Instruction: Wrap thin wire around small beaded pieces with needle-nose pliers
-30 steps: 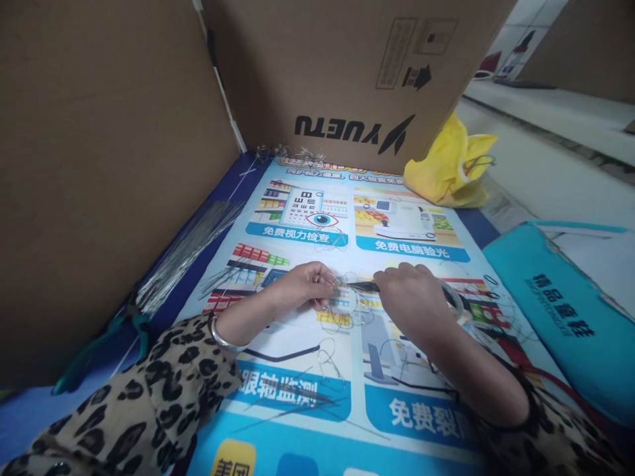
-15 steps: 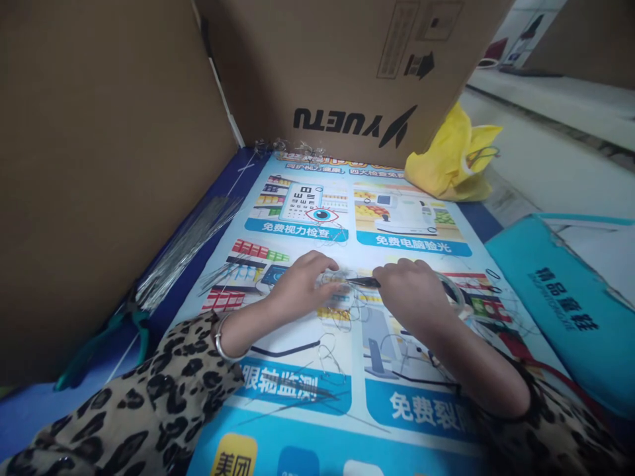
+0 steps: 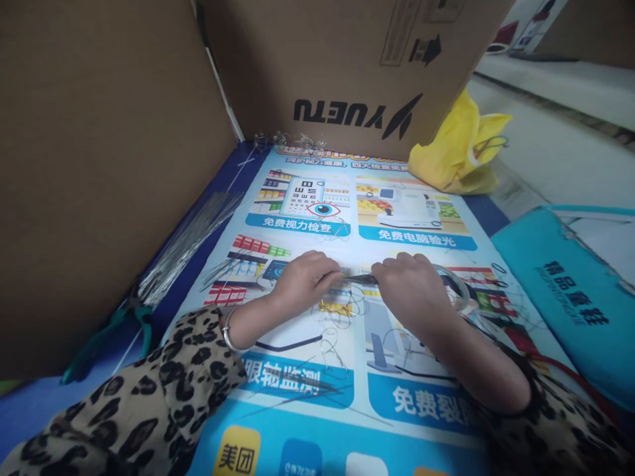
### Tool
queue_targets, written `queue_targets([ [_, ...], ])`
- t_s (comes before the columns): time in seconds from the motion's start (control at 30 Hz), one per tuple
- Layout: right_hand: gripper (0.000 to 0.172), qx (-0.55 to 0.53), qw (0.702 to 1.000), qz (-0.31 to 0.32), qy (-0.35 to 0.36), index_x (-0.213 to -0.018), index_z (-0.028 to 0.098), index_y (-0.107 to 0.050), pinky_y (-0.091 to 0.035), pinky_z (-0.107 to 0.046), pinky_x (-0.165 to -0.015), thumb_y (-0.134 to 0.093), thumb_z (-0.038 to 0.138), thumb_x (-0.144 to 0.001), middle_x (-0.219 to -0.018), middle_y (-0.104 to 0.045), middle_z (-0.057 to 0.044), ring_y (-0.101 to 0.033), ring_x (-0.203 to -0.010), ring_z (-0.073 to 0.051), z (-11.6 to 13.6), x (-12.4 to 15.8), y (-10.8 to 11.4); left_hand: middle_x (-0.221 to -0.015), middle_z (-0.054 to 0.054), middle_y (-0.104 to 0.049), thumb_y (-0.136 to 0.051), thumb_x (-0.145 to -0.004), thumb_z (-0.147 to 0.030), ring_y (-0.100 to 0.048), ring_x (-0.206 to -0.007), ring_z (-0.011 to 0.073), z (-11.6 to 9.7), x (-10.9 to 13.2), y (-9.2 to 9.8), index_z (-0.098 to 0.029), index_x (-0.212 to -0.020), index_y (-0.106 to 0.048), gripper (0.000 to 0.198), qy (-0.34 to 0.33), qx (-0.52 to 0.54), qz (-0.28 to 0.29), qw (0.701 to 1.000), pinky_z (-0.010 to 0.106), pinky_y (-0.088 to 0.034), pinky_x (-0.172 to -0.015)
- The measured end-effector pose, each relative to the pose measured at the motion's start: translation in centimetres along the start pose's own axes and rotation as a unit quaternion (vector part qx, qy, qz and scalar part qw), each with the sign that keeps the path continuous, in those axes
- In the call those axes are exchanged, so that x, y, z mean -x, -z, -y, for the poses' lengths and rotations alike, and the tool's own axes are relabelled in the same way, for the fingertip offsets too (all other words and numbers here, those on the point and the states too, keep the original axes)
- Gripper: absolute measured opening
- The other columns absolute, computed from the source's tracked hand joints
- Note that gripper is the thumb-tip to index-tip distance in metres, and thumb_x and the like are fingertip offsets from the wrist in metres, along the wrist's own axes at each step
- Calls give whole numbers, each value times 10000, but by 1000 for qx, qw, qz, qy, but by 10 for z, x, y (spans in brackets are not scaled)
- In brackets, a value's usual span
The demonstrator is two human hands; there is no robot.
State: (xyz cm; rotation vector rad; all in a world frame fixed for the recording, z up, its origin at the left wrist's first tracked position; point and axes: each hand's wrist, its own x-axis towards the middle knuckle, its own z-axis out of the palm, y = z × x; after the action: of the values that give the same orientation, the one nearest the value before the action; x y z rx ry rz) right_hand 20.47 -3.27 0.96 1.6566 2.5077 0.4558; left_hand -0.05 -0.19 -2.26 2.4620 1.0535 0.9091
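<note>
Wire (image 3: 348, 276) spans left grip (image 3: 306, 281) and tool (image 3: 366, 279) in right grip (image 3: 409, 291).

Single head-worn camera, facing forward and down, close above left hand (image 3: 307, 281) and right hand (image 3: 409, 291) at frame centre. Poster (image 3: 411, 403) fills foreground; cardboard box (image 3: 347, 66) closes far edge.

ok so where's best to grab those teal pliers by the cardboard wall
Grip the teal pliers by both handles, which splay toward the near edge. The head lies tucked by the bundle of straight wires and the cardboard wall stands close on the left, so coming from above and the right looks easiest, likely with the left hand.
</note>
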Motion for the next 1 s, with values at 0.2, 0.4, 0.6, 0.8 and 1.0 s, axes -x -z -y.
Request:
queue_targets([
  [0.2,153,9,1000,-7,10,-745,179,-584,-178,-341,-639,-460,102,-792,-717,-612,-74,-490,-747,-235,0,-1,-1,-730,26,-621,-485,-882,-251,-555,-748,151,1,2,1,-171,-823,-626,173,-21,-54,6,998,277,-436,-694],
  [0.4,135,24,999,-19,22,-763,172,-581,-194,-348,-658,-466,116,-806,-738,-607,-83,-492,-778,-244,5,1,-1,-722,31,-614,-438,-893,-244,-550,-737,163,-4,2,3,-168,-806,-611,208,-23,-122,23,992,290,-437,-689],
  [0.6,139,43,999,11,14,-778,166,-596,-211,-351,-656,-470,110,-798,-748,-617,-99,-506,-781,-263,15,1,9,-711,31,-602,-440,-877,-209,-547,-746,171,-6,3,6,-165,-793,-613,198,-14,-157,58,986,292,-428,-695],
  [0.8,160,41,998,39,6,-774,157,-612,-221,-351,-646,-467,88,-782,-734,-628,-105,-520,-768,-270,18,0,15,-707,36,-592,-430,-868,-189,-543,-752,180,-7,3,6,-170,-780,-611,202,-3,-182,59,981,298,-413,-688],
  [1.0,170,35,998,49,2,-777,147,-633,-228,-348,-650,-473,90,-781,-732,-637,-113,-519,-760,-250,17,-1,18,-713,32,-597,-446,-862,-186,-546,-755,171,-6,3,5,-175,-791,-610,179,-13,-133,51,990,292,-423,-703],
])
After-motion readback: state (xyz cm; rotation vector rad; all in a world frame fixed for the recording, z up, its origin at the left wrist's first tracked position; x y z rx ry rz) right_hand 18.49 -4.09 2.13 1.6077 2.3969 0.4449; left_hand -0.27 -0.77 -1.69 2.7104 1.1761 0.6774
